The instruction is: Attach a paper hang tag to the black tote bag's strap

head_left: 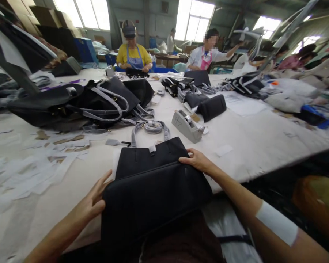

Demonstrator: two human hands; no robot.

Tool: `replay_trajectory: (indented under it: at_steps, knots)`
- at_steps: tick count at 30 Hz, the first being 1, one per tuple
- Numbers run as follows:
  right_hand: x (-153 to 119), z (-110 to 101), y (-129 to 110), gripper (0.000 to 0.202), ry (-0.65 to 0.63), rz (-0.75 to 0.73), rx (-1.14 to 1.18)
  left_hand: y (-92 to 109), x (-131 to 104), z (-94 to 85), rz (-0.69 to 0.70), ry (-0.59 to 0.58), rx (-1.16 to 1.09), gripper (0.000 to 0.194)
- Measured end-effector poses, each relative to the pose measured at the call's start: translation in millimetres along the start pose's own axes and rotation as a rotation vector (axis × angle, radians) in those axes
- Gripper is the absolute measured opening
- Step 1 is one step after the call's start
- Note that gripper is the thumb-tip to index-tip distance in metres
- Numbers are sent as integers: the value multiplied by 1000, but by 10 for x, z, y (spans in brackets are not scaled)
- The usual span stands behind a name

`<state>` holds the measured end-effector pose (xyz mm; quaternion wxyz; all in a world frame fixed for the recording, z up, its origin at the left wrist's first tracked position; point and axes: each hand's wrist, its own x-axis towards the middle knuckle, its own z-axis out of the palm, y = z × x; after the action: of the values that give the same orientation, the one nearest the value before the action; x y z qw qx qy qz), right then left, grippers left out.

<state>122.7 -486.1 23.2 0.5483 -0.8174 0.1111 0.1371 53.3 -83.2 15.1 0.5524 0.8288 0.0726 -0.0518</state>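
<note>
Two hands on black bag [156, 186], lower centre of frame, at table [263, 146] edge.
L hand [94, 202] flat w/ fingers apart on left side; R hand [197, 160] pressing top right corner, not clamped. Keep both sides evenly pressed so it lies square.

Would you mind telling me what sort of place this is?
Most likely a bag-making workshop: the hands hold a dark bag on a long worktable, more bags and straps lie piled there, and aproned workers sit opposite.

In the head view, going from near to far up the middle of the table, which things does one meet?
Black bag between left hand and right hand → coiled grey strap → pile of dark bags → person in yellow shirt.
</note>
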Motion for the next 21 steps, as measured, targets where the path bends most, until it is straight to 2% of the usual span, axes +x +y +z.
replay_trajectory:
  at_steps: [2, 5, 7, 9, 11, 13, 16, 19, 21]
  knots:
    - [-33, -77, -28, 58, -29, -24, 2, -38, -216, 19, -47, -29, -76, 100]
    - [-223, -361, -34, 51, -48, -73, 5, -34, -504, 54, -140, -32, -41, 90]
    - [-458, -628, 35, 49, -12, -69, 21, -17, -646, 71, -139, 10, 34, 84]
    - [-750, -859, 180, 49, 5, -42, 40, -8, -727, 98, -84, 98, 109, 83]
    - [-1032, -949, 374, 49, -37, -16, 50, -20, -748, 147, -82, 126, 128, 84]
    - [-1232, -855, 566, 51, -102, -2, 93, -53, -737, 217, -150, 141, 56, 83]
    - [-1334, -497, 785, 50, -136, -55, 226, -116, -771, 316, -201, 226, -32, 68]
    - [-1340, -203, 966, 45, 51, -99, 215, -137, -922, 328, -65, 199, 49, 42]
    - [-1309, -166, 1101, 43, 197, -137, 71, -133, -1034, 276, 56, 103, 89, 36]
